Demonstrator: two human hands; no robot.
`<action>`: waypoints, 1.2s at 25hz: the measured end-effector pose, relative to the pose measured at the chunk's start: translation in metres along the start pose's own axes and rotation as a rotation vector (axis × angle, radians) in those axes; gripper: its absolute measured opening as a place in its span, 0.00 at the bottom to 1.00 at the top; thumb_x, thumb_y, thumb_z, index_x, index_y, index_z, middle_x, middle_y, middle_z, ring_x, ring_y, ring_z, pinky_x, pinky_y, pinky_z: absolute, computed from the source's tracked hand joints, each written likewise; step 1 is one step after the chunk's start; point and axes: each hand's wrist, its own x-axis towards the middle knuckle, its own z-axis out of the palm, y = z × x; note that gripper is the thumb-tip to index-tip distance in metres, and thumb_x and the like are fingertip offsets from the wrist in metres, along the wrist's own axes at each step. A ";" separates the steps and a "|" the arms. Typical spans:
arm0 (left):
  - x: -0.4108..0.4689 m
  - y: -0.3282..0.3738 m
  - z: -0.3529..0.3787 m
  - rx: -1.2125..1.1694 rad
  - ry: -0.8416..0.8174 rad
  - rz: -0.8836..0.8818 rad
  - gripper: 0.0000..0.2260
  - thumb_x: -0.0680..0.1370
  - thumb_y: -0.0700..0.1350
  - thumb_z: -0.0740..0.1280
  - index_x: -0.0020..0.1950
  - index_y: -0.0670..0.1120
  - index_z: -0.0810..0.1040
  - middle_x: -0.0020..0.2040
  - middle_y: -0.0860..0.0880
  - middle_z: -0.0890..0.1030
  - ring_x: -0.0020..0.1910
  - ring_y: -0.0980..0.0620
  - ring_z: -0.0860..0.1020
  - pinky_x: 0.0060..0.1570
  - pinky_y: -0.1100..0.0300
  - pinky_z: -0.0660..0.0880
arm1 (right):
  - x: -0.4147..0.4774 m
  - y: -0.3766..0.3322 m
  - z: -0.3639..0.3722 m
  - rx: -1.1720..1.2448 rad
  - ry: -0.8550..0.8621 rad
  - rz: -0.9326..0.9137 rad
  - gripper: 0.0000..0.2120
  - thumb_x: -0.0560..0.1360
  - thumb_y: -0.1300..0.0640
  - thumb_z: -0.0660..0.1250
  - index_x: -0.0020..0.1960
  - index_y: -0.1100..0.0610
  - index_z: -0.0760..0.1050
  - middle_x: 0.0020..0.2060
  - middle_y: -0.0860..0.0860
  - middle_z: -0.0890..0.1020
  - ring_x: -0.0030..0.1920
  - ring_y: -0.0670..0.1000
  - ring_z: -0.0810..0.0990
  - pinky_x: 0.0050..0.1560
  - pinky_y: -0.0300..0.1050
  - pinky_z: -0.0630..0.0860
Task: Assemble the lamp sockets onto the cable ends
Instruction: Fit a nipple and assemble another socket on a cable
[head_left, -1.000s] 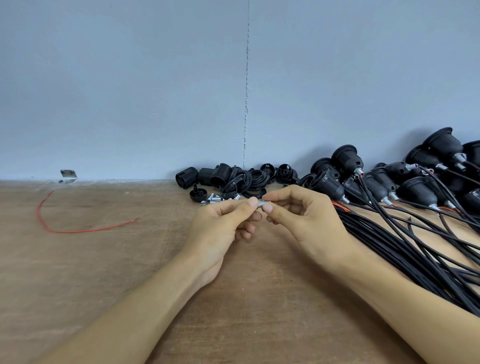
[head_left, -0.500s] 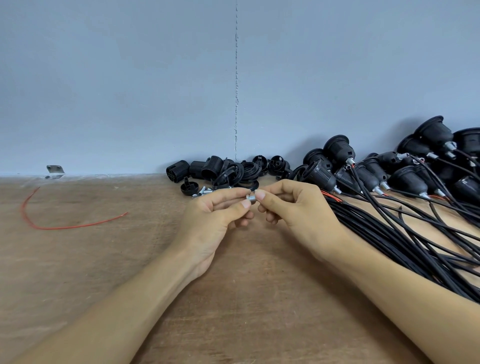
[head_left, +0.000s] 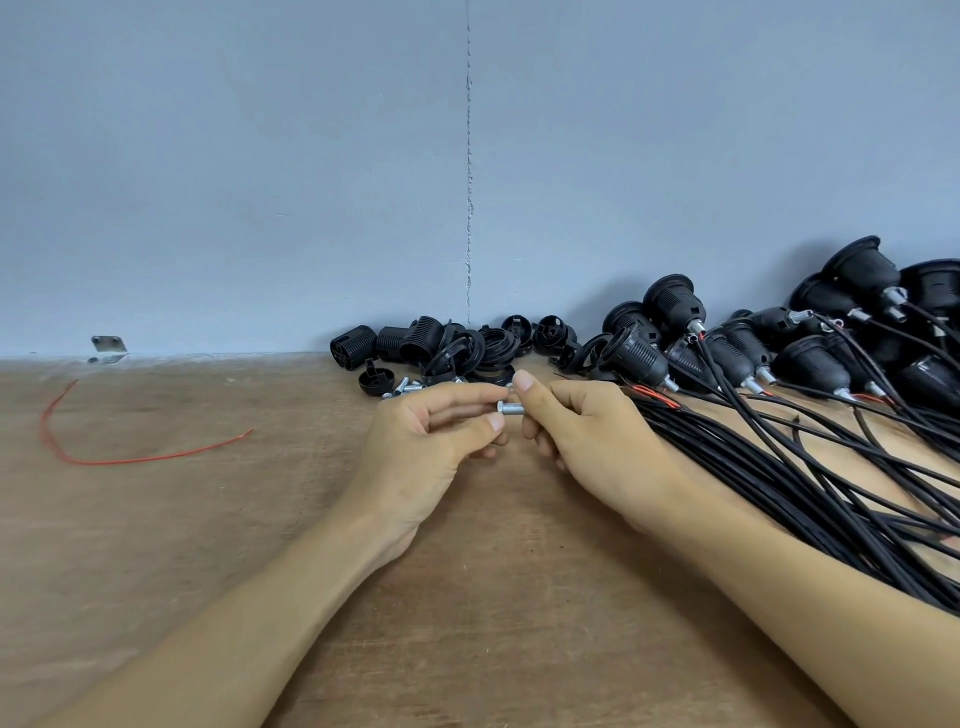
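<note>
Above the wooden table (head_left: 156, 545), my left hand (head_left: 431, 452) and my right hand (head_left: 587, 441) meet fingertip to fingertip. Between them both hands pinch a small silver metal tube (head_left: 510, 408), held level. Loose black socket parts (head_left: 447, 348) lie in a heap by the wall just beyond my hands, with several more silver tubes (head_left: 408, 387) in front of them. To the right lies a pile of black sockets (head_left: 810, 358) fitted on a thick bundle of black cables (head_left: 810, 483) that runs under my right forearm.
A loose red wire (head_left: 104, 457) curls on the table at the left. A small metal bracket (head_left: 108, 347) sits where the table meets the grey-blue wall (head_left: 260, 182). Red wire ends (head_left: 657, 397) show among the cables near my right hand.
The camera tilted a little, so the scene sits lower in view. My fingers have shifted on the silver tube, which now shows more plainly between both hands. Nothing on the table moved.
</note>
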 end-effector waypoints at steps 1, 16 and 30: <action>0.000 0.000 0.000 0.004 -0.002 0.002 0.12 0.76 0.33 0.73 0.48 0.50 0.89 0.45 0.45 0.88 0.42 0.52 0.85 0.44 0.64 0.80 | 0.001 0.000 0.000 0.035 -0.022 0.020 0.27 0.78 0.34 0.61 0.31 0.52 0.76 0.23 0.45 0.76 0.25 0.41 0.70 0.34 0.40 0.68; 0.000 0.001 0.002 0.094 0.067 0.103 0.12 0.76 0.33 0.73 0.51 0.50 0.87 0.45 0.50 0.88 0.45 0.53 0.86 0.47 0.65 0.80 | -0.003 -0.003 -0.002 0.195 -0.088 -0.030 0.18 0.81 0.46 0.64 0.38 0.55 0.78 0.28 0.51 0.80 0.26 0.48 0.75 0.29 0.40 0.73; -0.001 0.000 0.004 0.141 0.080 0.098 0.12 0.76 0.34 0.74 0.50 0.51 0.87 0.45 0.52 0.88 0.45 0.54 0.86 0.50 0.62 0.81 | -0.002 -0.008 -0.010 0.162 -0.125 0.010 0.24 0.79 0.37 0.60 0.40 0.56 0.78 0.29 0.51 0.79 0.21 0.46 0.70 0.24 0.35 0.66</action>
